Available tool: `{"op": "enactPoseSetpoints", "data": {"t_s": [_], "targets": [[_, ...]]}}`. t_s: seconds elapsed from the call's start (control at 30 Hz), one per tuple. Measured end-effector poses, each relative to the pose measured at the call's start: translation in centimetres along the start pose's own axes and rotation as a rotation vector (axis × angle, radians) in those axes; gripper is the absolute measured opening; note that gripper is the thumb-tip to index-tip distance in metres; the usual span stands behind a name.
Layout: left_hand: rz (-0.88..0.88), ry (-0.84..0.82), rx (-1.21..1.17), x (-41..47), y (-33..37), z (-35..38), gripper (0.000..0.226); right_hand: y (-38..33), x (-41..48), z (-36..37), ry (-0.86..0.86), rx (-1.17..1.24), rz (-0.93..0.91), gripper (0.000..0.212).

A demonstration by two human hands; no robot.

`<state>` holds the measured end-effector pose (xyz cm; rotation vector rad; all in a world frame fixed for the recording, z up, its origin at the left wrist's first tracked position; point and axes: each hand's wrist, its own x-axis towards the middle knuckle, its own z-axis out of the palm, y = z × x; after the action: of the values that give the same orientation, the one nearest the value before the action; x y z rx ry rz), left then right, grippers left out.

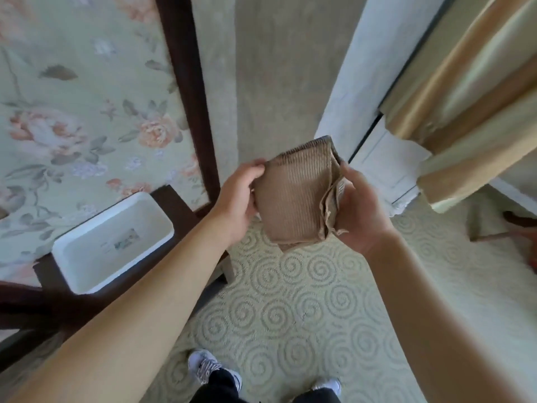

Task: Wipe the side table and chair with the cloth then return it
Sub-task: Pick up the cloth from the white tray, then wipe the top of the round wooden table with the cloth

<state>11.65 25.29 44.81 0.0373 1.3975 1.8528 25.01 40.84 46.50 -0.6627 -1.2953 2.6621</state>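
Two bare forearms are reaching out from the bottom corners, meeting over the carpet (290, 315) with its swirl pattern, and white shoes (203, 366) are showing at the lower edge under dark trouser legs. The left hand (238, 196) is curling around the left edge of the cloth (296, 199), fingers closed on it, thumb lying over the top corner. The right hand (357, 210) is cupping the right side, its fingers wrapping behind and its thumb pressing the bunched folds and a small label there. The cloth, tan and ribbed, is sitting folded between both hands, held up in the air above the carpet, touching nothing else. Off to the left, a white tray (113, 242) is lying on a dark wooden side table (180, 199), just beside floral upholstery (72, 112) framed in dark wood. To the right, gold curtains (470, 91) are hanging next to a white wall post (363, 82).
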Motion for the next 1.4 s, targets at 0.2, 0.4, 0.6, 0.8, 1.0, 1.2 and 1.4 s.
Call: {"op": "enactPoseSetpoints", "data": {"t_s": [0.2, 0.4, 0.6, 0.8, 1.0, 1.2, 1.4], "targets": [[0.262, -0.328, 0.291, -2.7, -3.3, 19.2, 0.016, -7.8, -12.9, -15.0, 0.056, -0.067, -0.135, 0.045], [0.471, -0.458, 0.508, -4.8, -9.6, 37.3, 0.015, -12.5, -23.8, -27.1, 0.168, -0.181, -0.246, 0.045], [0.571, -0.432, 0.587, -2.7, -15.0, 50.0, 0.007, -16.5, -29.5, -35.3, 0.403, -0.056, -0.387, 0.033], [0.487, -0.567, 0.576, 2.9, -20.9, 60.5, 0.019, -21.4, -31.2, -43.9, 0.659, -0.088, -0.406, 0.023], [0.258, -0.791, 0.466, 8.5, -25.3, 72.0, 0.023, -26.8, -32.7, -52.6, 0.765, 0.058, -0.459, 0.025], [0.135, -0.966, 0.689, 10.5, -29.2, 83.5, 0.044, -31.0, -35.5, -59.9, 0.677, 0.201, -0.605, 0.043], [0.425, -0.992, 0.797, 10.1, -35.1, 95.0, 0.032, -33.5, -38.0, -68.5, 0.656, 0.298, -0.742, 0.050]]}}
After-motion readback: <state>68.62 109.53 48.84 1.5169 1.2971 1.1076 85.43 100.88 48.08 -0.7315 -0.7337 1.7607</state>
